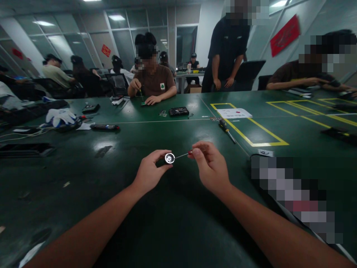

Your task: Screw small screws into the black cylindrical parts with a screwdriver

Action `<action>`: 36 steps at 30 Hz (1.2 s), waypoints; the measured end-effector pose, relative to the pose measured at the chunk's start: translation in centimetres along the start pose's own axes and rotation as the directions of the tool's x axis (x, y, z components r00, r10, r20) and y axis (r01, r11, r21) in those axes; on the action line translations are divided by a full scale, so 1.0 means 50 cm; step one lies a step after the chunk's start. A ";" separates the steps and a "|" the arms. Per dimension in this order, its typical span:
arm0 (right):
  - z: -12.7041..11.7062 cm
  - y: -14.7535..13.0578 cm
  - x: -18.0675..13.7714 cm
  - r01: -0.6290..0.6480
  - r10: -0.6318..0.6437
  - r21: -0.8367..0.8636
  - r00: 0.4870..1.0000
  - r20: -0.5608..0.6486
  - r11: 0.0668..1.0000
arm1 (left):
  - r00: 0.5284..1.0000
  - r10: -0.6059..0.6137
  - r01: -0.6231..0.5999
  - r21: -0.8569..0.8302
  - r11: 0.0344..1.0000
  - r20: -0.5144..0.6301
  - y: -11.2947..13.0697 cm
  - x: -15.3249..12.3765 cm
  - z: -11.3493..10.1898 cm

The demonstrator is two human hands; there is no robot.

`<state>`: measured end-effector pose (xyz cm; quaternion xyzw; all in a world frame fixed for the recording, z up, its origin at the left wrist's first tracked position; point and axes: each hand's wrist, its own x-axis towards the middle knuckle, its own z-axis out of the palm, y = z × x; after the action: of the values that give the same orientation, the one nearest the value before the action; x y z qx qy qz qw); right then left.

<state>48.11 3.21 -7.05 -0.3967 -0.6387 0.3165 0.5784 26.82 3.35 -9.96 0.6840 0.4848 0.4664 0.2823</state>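
My left hand pinches a small round silver part between thumb and fingers, a little above the dark green table. My right hand is closed on a thin screwdriver with a red handle end. Its metal tip points left and touches the round part. Both hands are near the middle of the view, close together.
A larger screwdriver lies beyond my hands beside yellow floor-tape rectangles and a white sheet. White gloves and a black tool lie at left. A seated person works opposite with a black device nearby; others sit around.
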 end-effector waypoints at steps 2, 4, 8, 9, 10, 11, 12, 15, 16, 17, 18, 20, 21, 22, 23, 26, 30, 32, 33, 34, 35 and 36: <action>0.000 0.000 -0.002 0.024 -0.021 -0.080 0.999 0.041 0.996 | 0.998 0.054 -0.054 0.052 0.997 -0.009 0.001 -0.001 -0.002; -0.001 -0.004 -0.003 0.062 -0.054 -0.144 0.997 0.062 0.988 | 0.995 0.098 -0.096 0.079 0.992 -0.023 -0.001 -0.002 -0.004; -0.005 -0.008 -0.002 0.174 -0.155 -0.238 0.983 0.095 0.956 | 0.995 0.092 -0.090 0.070 0.993 -0.028 -0.011 -0.001 -0.004; -0.006 -0.007 -0.002 0.202 -0.182 -0.254 0.978 0.101 0.946 | 0.996 0.085 -0.084 0.068 0.994 -0.024 -0.013 -0.001 -0.005; -0.007 -0.007 -0.002 0.228 -0.206 -0.270 0.973 0.106 0.936 | 0.996 0.083 -0.081 0.067 0.994 -0.021 -0.015 -0.001 -0.005; -0.007 -0.006 -0.002 0.252 -0.229 -0.284 0.967 0.110 0.925 | 0.996 0.086 -0.084 0.068 0.994 -0.020 -0.016 -0.001 -0.004; -0.007 -0.005 -0.003 0.275 -0.252 -0.298 0.961 0.114 0.914 | 0.996 0.090 -0.089 0.070 0.994 -0.019 -0.017 -0.001 -0.004; -0.006 -0.006 -0.005 0.329 -0.301 -0.337 0.944 0.132 0.882 | 0.994 0.107 -0.105 0.083 0.991 -0.022 -0.015 -0.001 -0.003; -0.005 -0.007 -0.006 0.337 -0.309 -0.343 0.941 0.135 0.877 | 0.994 0.111 -0.109 0.088 0.990 -0.021 -0.014 -0.001 -0.002; -0.005 -0.007 -0.006 0.338 -0.311 -0.343 0.941 0.135 0.876 | 0.994 0.111 -0.109 0.093 0.990 -0.019 -0.013 -0.001 -0.002; -0.004 -0.008 -0.007 0.334 -0.307 -0.339 0.943 0.132 0.880 | 0.994 0.111 -0.109 0.097 0.989 -0.018 -0.011 -0.002 -0.001; -0.003 -0.009 -0.007 0.317 -0.291 -0.323 0.948 0.128 0.892 | 0.994 0.110 -0.108 0.102 0.989 -0.013 -0.009 -0.002 -0.001; -0.003 -0.009 -0.007 0.307 -0.280 -0.316 0.951 0.129 0.897 | 0.994 0.111 -0.109 0.102 0.989 -0.009 -0.009 -0.003 -0.002; -0.003 -0.009 -0.006 0.299 -0.271 -0.310 0.954 0.132 0.902 | 0.994 0.112 -0.110 0.102 0.989 -0.006 -0.009 -0.004 -0.002; -0.003 -0.009 -0.006 0.294 -0.264 -0.304 0.955 0.136 0.906 | 0.994 0.114 -0.113 0.100 0.989 -0.004 -0.009 -0.004 -0.002; -0.004 -0.007 -0.004 0.291 -0.253 -0.284 0.954 0.162 0.914 | 0.992 0.124 -0.123 0.097 0.988 0.001 -0.009 -0.004 -0.001; -0.006 -0.002 -0.003 0.284 -0.238 -0.272 0.952 0.192 0.919 | 0.992 0.126 -0.125 0.106 0.987 -0.007 -0.010 0.000 0.000; -0.006 -0.002 -0.004 0.289 -0.240 -0.272 0.950 0.199 0.918 | 0.993 0.120 -0.117 0.106 0.987 -0.022 -0.010 0.000 -0.001; -0.006 -0.003 -0.005 0.295 -0.246 -0.275 0.948 0.201 0.915 | 0.993 0.117 -0.114 0.107 0.988 -0.028 -0.010 0.000 -0.002; -0.006 -0.004 -0.005 0.302 -0.252 -0.281 0.946 0.202 0.911 | 0.993 0.116 -0.112 0.109 0.988 -0.032 -0.009 -0.001 -0.002; -0.006 -0.006 -0.005 0.311 -0.260 -0.292 0.945 0.201 0.905 | 0.993 0.116 -0.112 0.112 0.987 -0.031 -0.009 -0.001 -0.003; -0.005 -0.008 -0.005 0.320 -0.268 -0.305 0.942 0.199 0.897 | 0.993 0.116 -0.112 0.114 0.987 -0.033 -0.009 -0.001 -0.003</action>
<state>48.32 2.78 -6.78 -0.3619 -0.7778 0.1422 0.4937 26.47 3.45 -10.30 0.7160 0.4756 0.4673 0.2068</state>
